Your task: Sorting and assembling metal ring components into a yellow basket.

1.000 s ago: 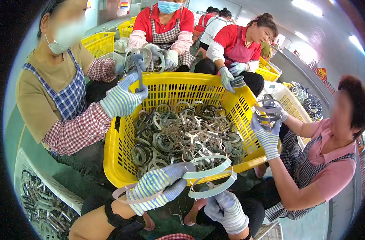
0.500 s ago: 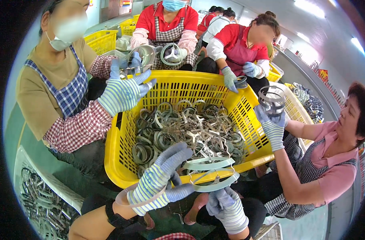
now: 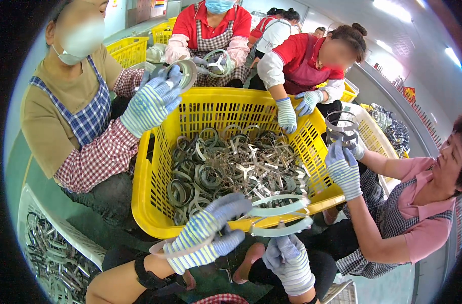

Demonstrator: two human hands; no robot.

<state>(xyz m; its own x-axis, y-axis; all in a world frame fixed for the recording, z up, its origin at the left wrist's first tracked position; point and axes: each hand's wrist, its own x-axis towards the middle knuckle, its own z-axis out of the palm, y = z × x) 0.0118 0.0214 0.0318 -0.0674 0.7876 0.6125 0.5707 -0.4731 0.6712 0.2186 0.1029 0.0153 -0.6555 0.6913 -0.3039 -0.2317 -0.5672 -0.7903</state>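
Observation:
My left hand (image 3: 206, 234), in a striped blue-and-white glove, grips the left end of two thin grey metal rings (image 3: 280, 219) held flat, one above the other, at the near rim of the yellow basket (image 3: 155, 202). My right hand (image 3: 290, 263), also gloved, is under the lower ring and pinches its near edge. Another thin band (image 3: 162, 249) loops around my left wrist. The basket holds a tangled heap of several grey metal rings and clips (image 3: 231, 164).
Several gloved co-workers sit around the basket. The one at left holds up a ring (image 3: 186, 71), and the one at right lifts a stack of rings (image 3: 341, 127). A white crate of metal parts (image 3: 53, 253) stands lower left. More yellow baskets (image 3: 129, 49) are behind.
My hands and the two rings have barely shifted. The co-worker at left raised a gloved hand higher, and the one in red reached into the basket.

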